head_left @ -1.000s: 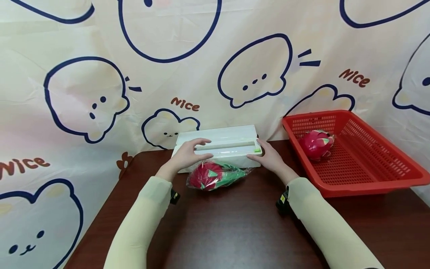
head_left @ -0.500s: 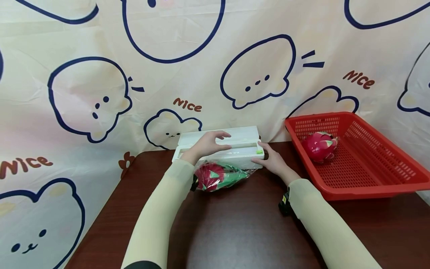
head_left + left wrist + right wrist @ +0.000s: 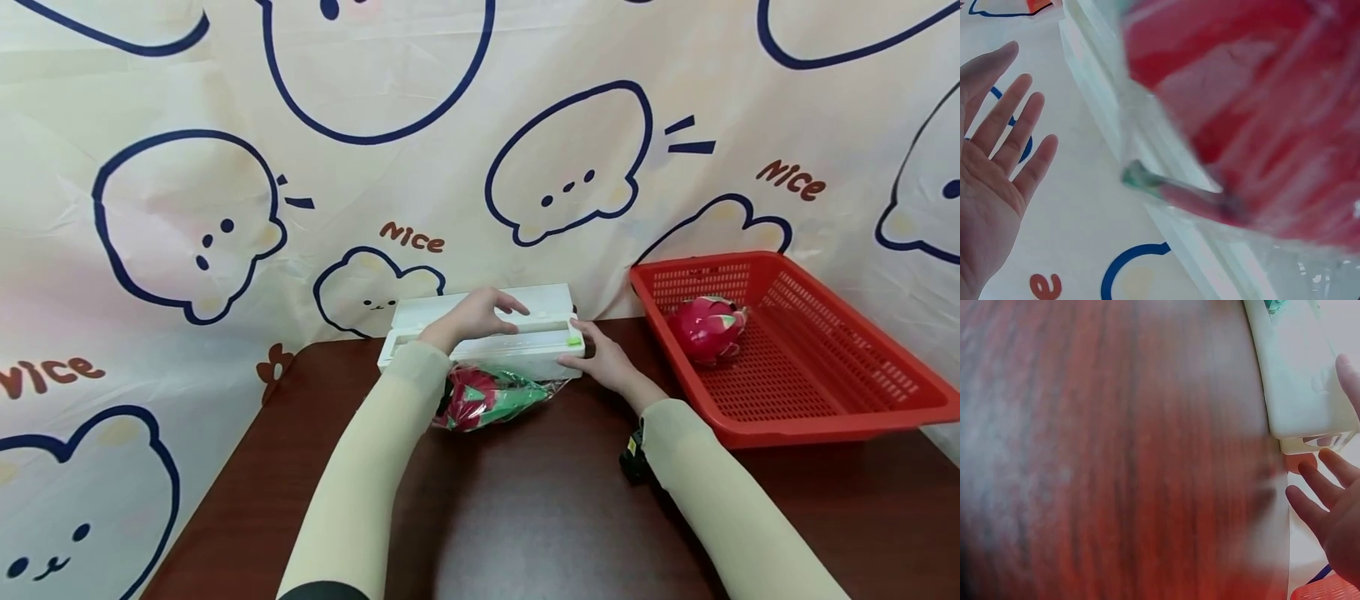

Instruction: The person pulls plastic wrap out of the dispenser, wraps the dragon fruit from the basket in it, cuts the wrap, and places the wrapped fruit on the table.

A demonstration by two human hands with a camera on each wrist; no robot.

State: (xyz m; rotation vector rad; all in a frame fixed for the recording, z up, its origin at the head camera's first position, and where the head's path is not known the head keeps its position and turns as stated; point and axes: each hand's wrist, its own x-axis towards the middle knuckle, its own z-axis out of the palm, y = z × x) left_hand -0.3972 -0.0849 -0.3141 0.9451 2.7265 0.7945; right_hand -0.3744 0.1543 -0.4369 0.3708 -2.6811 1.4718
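Observation:
A white cling film dispenser (image 3: 536, 360) stands at the back of the table, its lid (image 3: 551, 298) raised. My left hand (image 3: 480, 318) hovers over its middle with fingers extended, holding nothing. In the left wrist view this hand's palm (image 3: 991, 206) is spread. My right hand (image 3: 611, 362) is at the dispenser's right end, thumb by the front face and the other fingers beside the end, loosely straight. Just in front of the dispenser lies a dragon fruit (image 3: 487, 400) wrapped in clear film; my left sleeve hides its left part. Close up, the film-wrapped fruit (image 3: 1254, 112) fills much of the left wrist view.
On the right a red plastic basket (image 3: 810, 421) holds an unwrapped dragon fruit (image 3: 707, 329). The dark wooden table (image 3: 540, 517) meets a cloth backdrop (image 3: 420, 183) with cartoon drawings right behind the dispenser. A yellow-green tab (image 3: 574, 342) sits at the dispenser's right end.
My left hand has moved right and slightly up, from the dispenser's left half to over its middle, its sleeve now covering part of the wrapped fruit. My right hand stays at the right end.

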